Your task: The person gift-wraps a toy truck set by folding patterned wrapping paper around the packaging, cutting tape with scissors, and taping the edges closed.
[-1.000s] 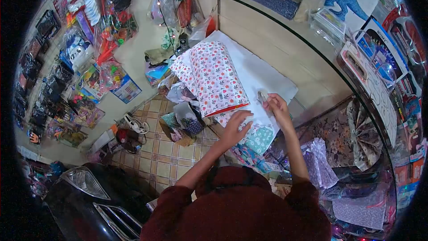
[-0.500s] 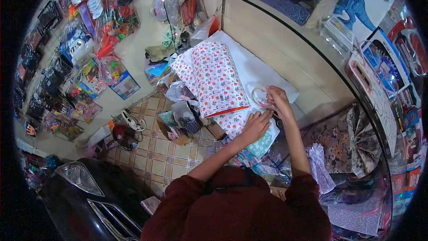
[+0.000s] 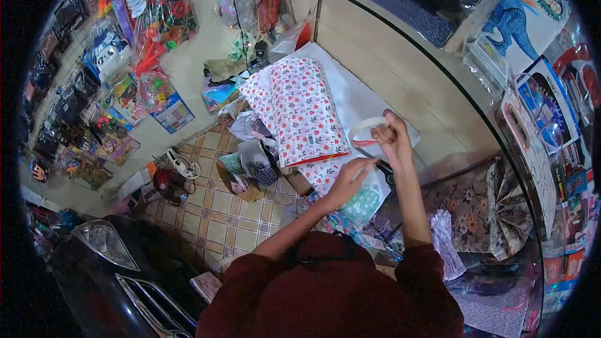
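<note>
My right hand is raised at the right of the wrapped parcel, its fingers closed round a roll of pale tape. Just below it, my left hand reaches in with fingers stretched out and slightly apart, their tips close under the right hand. I see nothing clearly held in the left. A parcel in white floral wrapping paper lies beyond both hands, with a red strip along its near edge. Beneath it spreads a white sheet, and more floral paper shows at its left and near sides.
A glass edge curves round the right side. Under my forearms lie a green patterned packet and a dark object. Boxes and bags stand left on the tiled floor. A black toy car is at lower left.
My right hand has lifted and turned with the tape roll, which now shows more side-on. My left hand has drawn back slightly to the left. The parcel stays put.
</note>
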### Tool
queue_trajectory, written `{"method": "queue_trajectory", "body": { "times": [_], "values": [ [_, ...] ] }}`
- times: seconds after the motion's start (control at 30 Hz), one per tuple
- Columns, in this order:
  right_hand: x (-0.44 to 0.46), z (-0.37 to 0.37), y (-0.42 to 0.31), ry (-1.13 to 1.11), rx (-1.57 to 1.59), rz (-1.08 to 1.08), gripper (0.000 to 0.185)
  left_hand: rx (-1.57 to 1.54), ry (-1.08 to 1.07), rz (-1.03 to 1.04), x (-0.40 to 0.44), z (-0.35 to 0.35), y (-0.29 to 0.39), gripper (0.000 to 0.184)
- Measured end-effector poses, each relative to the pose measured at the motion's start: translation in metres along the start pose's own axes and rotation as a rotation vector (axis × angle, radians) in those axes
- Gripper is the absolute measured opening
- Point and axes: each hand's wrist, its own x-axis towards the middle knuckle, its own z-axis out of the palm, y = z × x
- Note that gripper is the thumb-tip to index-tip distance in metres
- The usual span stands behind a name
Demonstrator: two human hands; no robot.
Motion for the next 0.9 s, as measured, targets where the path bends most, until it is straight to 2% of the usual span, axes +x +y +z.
{"method": "queue_trajectory", "body": {
  "times": [0.03, 0.13, 0.17, 0.23, 0.33, 0.4, 0.5, 0.6, 0.73, 0.83, 0.9],
  "values": [
    [-0.002, 0.004, 0.001, 0.003, -0.011, 0.026, 0.027, -0.307, 0.023, -0.139, -0.004, -0.008, 0.01, 0.045],
    [-0.006, 0.022, 0.006, 0.068, 0.109, 0.048, 0.027, -0.83, 0.007, -0.213, -0.012, -0.04, 0.022, 0.059],
    [-0.006, 0.02, 0.008, -0.015, 0.149, 0.057, 0.026, -0.859, 0.059, -0.257, -0.016, -0.044, 0.026, 0.065],
    [-0.003, 0.014, 0.014, -0.183, 0.231, 0.078, 0.024, -0.87, 0.057, -0.278, -0.02, -0.054, 0.037, 0.064],
    [-0.004, 0.016, 0.024, -0.241, 0.311, 0.12, 0.023, -0.907, 0.1, -0.297, -0.023, -0.06, 0.047, 0.055],
    [-0.006, 0.019, 0.027, -0.208, 0.309, 0.137, 0.024, -0.895, 0.137, -0.351, -0.025, -0.061, 0.048, 0.048],
    [-0.007, 0.022, 0.029, -0.213, 0.295, 0.149, 0.025, -0.874, 0.134, -0.295, -0.031, -0.064, 0.045, 0.036],
    [-0.009, 0.021, 0.031, -0.215, 0.3, 0.16, 0.024, -0.819, 0.195, -0.279, -0.035, -0.067, 0.051, 0.028],
    [-0.012, 0.021, 0.03, -0.178, 0.267, 0.167, 0.024, -0.727, 0.169, -0.299, -0.038, -0.078, 0.049, 0.022],
    [-0.017, 0.024, 0.023, -0.112, 0.05, 0.156, 0.023, -0.631, 0.223, -0.29, -0.04, -0.084, 0.054, 0.019],
    [-0.019, 0.023, 0.016, -0.157, -0.188, 0.11, 0.023, -0.555, 0.26, -0.251, -0.043, -0.089, 0.051, 0.018]
  ]
}}
